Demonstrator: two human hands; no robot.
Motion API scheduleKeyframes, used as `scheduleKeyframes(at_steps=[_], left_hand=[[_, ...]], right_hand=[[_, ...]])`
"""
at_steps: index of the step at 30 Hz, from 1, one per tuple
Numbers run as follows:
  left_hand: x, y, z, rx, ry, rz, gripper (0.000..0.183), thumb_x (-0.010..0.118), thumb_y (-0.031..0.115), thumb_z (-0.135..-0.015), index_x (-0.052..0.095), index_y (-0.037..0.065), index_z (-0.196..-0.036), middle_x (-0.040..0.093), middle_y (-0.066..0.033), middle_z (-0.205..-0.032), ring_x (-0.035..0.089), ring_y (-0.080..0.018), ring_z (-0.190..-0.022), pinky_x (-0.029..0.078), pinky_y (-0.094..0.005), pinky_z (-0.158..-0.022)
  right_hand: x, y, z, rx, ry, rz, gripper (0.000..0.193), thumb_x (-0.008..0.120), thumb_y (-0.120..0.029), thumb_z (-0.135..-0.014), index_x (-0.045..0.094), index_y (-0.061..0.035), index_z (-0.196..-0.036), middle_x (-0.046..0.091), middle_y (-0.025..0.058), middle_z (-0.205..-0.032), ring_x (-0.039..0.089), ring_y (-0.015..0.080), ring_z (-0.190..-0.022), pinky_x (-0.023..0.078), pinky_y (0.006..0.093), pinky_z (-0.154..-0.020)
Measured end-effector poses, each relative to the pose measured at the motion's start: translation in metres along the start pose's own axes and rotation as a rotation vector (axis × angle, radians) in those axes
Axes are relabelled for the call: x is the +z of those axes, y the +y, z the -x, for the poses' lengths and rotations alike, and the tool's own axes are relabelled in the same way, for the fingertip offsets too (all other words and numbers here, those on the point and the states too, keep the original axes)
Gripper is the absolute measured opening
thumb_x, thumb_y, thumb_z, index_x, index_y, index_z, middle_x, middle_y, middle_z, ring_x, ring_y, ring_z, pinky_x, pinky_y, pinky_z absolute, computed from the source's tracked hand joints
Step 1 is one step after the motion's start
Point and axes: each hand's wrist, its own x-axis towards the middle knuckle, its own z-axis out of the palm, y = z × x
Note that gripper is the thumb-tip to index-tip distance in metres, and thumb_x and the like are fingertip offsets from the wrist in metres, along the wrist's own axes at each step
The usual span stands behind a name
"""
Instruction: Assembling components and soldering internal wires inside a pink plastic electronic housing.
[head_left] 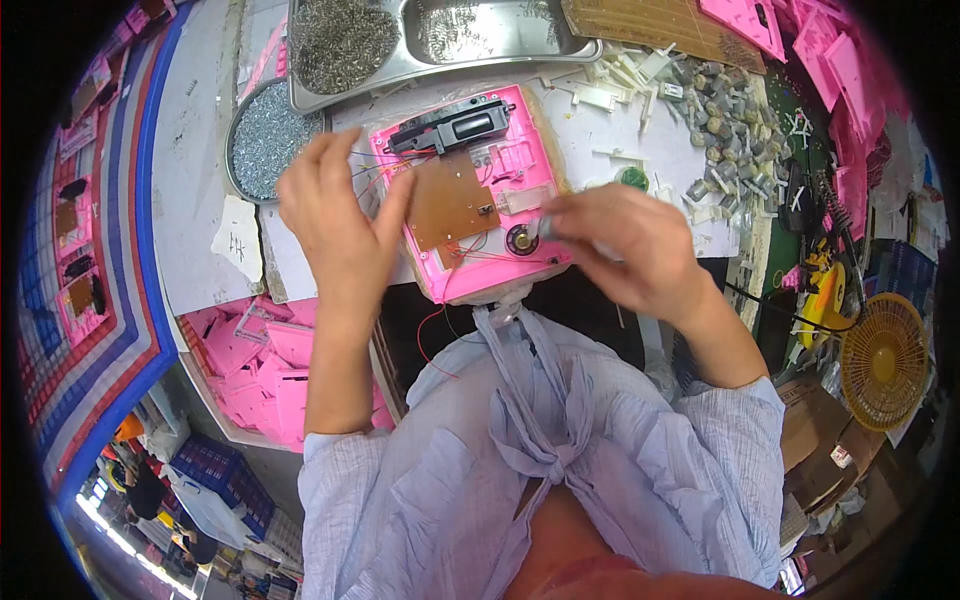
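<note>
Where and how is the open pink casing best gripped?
The pink casing is probably best held by its left and right edges, approached from outside: it lies open side up, with the brown board and round speaker exposed inside.

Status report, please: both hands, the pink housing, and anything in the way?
Left hand open, thumb at brown board. Right hand by round speaker, grip unclear. Pink housing open, insides up. Red wire hanging below, possible snag.

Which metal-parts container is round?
The dish, dark-rimmed, beyond the left hand. The steel tray is oblong and divided.
</note>
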Motion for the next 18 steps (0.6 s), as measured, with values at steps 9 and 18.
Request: scheduleKeyframes(at_steps=[9, 18], left_hand=[[0.002, 0.010, 0.036, 0.094, -0.159, 0.208, 0.013, 0.081, 0.005, -0.081, 0.070, 0.007, -0.089, 0.068, -0.0057, -0.081, 0.063, -0.0230, -0.074, 0.043, -0.0361, -0.074], [0.002, 0.012, 0.044, 0.056, -0.182, 0.264, 0.016, 0.081, 0.010, -0.079, 0.071, 0.010, -0.092, 0.066, -0.0029, -0.084, 0.063, -0.0229, -0.080, 0.043, -0.0383, -0.078]], right_hand=[[0.000, 0.034, -0.052, 0.012, -0.052, 0.125, 0.030, 0.075, -0.006, -0.081, 0.069, -0.0069, -0.109, 0.070, 0.0096, -0.119, 0.059, 0.0333, -0.114, 0.050, 0.0427, -0.098], [0.008, 0.043, -0.054, 0.094, -0.157, 0.214, 0.025, 0.080, -0.010, -0.076, 0.074, -0.0107, -0.100, 0.060, 0.0088, -0.135, 0.046, 0.0358, -0.127, 0.038, 0.0473, -0.109]])
